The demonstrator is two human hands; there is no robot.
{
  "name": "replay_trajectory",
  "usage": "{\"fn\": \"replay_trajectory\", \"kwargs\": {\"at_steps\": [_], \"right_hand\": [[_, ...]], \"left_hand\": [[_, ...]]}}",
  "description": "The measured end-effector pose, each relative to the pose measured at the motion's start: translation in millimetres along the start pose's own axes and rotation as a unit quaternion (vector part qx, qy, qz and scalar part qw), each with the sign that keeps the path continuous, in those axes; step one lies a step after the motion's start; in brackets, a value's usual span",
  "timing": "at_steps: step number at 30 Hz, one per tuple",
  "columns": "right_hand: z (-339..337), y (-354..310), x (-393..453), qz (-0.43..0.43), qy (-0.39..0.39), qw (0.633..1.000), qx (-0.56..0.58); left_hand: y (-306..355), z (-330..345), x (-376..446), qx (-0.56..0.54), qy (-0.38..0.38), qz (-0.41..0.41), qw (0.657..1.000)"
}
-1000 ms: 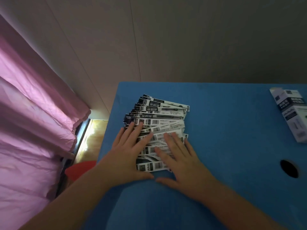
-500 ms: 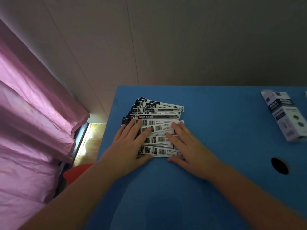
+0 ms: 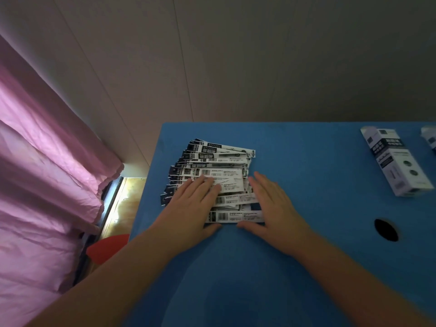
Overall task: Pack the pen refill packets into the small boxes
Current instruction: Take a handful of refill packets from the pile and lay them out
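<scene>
On the blue table (image 3: 306, 267), toward its far left corner, we see the packets (image 3: 212, 166) lying fanned in a loose overlapping pile, long sides running left to right. Our left hand (image 3: 188, 208) rests flat on the near left part of the pile, fingers straight and close together, thumb out along the near edge. Our right hand (image 3: 276, 208) lies flat against the pile's right side, fingers straight and slightly spread, its thumb touching the nearest packet's edge; most of that hand sits on bare table. Neither hand grips anything.

Well apart, at the far right, a box (image 3: 396, 164) lies on its side, pointing away from us, and the corner of a second box (image 3: 430, 140) shows at the frame's right edge. Nearer than these we see a round dark hole (image 3: 386, 229) in the tabletop. Left of the table hangs a pink curtain (image 3: 47, 173), with something red (image 3: 106, 249) low beside the table edge. A pale wall (image 3: 259, 55) stands behind. Nothing lies between the pile and the boxes.
</scene>
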State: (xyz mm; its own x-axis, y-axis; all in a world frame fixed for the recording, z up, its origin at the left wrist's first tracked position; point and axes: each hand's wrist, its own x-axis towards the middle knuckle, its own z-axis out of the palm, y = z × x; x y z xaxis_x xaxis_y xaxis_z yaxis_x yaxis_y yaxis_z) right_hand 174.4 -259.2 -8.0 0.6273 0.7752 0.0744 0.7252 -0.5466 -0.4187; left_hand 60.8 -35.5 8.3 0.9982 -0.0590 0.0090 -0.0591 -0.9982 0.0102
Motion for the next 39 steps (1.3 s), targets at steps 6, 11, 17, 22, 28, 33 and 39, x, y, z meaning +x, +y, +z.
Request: {"fn": "replay_trajectory", "kwargs": {"at_steps": [6, 11, 17, 22, 28, 33, 39], "right_hand": [[-23.0, 11.8, -28.6, 0.070, -0.025, 0.996, -0.054], [-32.8, 11.6, -54.6, 0.105, -0.040, 0.990, -0.080], [-38.3, 12.6, -79.8, 0.134, -0.068, 0.985, -0.088], [-44.7, 9.8, -93.2, 0.147, -0.066, 0.983, -0.085], [-51.0, 2.7, -106.2, 0.154, -0.077, 0.981, -0.086], [-62.3, -7.4, -115.7, 0.161, -0.069, 0.981, -0.081], [-74.4, -18.8, -132.8, 0.172, -0.057, 0.979, -0.089]], "left_hand": [[-0.5, -6.5, 12.5, -0.001, -0.008, 0.006, 1.000], [1.1, -9.5, 21.5, 0.048, -0.049, 0.021, 0.997], [4.8, -11.8, 28.3, 0.063, -0.072, 0.024, 0.995], [6.7, -11.6, 32.2, 0.039, -0.087, -0.004, 0.995], [13.0, -18.2, 35.1, 0.034, -0.110, -0.021, 0.993], [21.4, -23.4, 40.4, 0.075, -0.152, -0.045, 0.985], [18.0, -22.3, 36.6, 0.066, -0.137, -0.041, 0.988]]}}
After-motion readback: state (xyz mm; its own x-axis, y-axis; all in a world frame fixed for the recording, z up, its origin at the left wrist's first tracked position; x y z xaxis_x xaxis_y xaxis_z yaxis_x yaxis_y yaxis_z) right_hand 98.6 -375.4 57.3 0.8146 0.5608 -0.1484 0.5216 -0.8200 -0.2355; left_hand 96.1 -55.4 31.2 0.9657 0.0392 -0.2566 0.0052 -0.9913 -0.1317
